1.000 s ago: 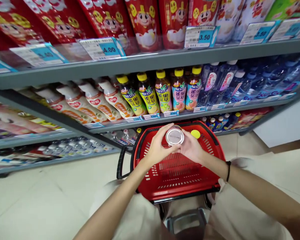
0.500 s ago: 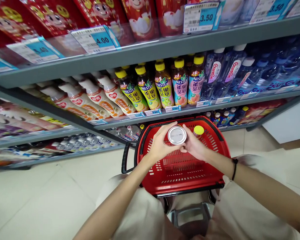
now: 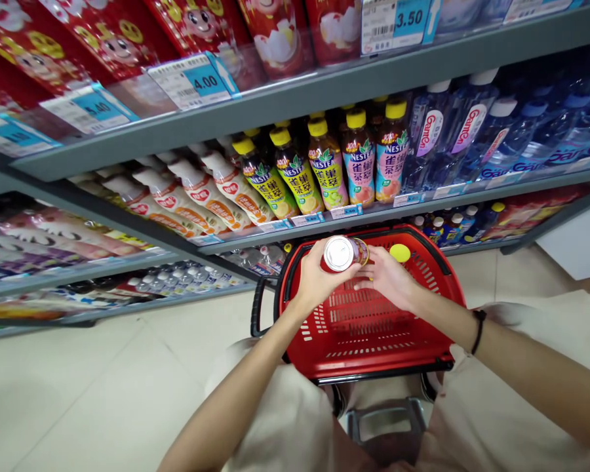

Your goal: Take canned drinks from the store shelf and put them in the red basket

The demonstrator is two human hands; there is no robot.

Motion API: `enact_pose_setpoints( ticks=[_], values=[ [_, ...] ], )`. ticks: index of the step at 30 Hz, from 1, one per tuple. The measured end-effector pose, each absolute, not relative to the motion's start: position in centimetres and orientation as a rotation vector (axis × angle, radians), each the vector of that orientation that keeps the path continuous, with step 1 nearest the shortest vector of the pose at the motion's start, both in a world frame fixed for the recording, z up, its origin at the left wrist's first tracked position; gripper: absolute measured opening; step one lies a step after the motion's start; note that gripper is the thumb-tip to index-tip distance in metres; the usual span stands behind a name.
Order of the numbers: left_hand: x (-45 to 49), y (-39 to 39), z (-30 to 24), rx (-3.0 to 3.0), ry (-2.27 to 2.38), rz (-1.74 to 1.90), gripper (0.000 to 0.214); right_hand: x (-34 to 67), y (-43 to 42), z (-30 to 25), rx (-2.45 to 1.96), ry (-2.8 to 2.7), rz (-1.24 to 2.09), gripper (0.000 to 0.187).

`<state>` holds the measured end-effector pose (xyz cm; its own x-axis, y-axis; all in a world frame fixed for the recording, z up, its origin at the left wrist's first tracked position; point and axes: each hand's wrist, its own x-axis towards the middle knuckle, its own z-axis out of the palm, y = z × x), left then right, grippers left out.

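A red drink can (image 3: 338, 254) with a pale metal end facing the camera is tilted over the red shopping basket (image 3: 295, 354). My left hand (image 3: 317, 278) is wrapped round its near end from the left. Its other end, with a gold rim, leans toward my right hand (image 3: 391, 278). The fingers of that hand are stretched and apart beside the can; whether the fingertips touch it I cannot tell. Right behind them shows the yellow cap (image 3: 400, 253) of a bottle standing in the basket, its body mostly hidden.
Ahead is a shelf (image 3: 177, 124) with yellow-capped tea bottles (image 3: 319, 167), white-capped orange-labelled bottles (image 3: 206, 196) and water bottles (image 3: 452, 124). Red packages stand above. The basket's black handle (image 3: 256, 305) sticks out at left. Pale floor tiles (image 3: 108, 387) lie around, with my knees near the basket.
The can has tipped, so its side and far rim now show to the right. My right hand has drawn away from its top and its fingers have spread. The view has shifted slightly.
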<state>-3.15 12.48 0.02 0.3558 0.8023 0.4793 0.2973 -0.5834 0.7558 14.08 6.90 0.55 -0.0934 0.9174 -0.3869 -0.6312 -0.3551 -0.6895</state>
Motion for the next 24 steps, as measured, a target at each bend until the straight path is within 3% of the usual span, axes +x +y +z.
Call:
enact_pose_setpoints(
  ticks=[5,12,24],
  values=[
    [-3.3,12.7,0.0,2.148,0.901,1.171,0.064,14.4,6.9,0.3,-1.001,-0.519,1.522,0.022],
    [-3.7,13.9,-1.9,2.07,0.921,1.21,0.071,15.7,6.9,0.7,-0.924,-0.689,1.334,0.04],
    [-3.6,13.1,-1.0,2.178,1.008,1.244,0.071,15.8,6.6,1.1,-0.874,-1.019,1.185,0.029]
  ],
)
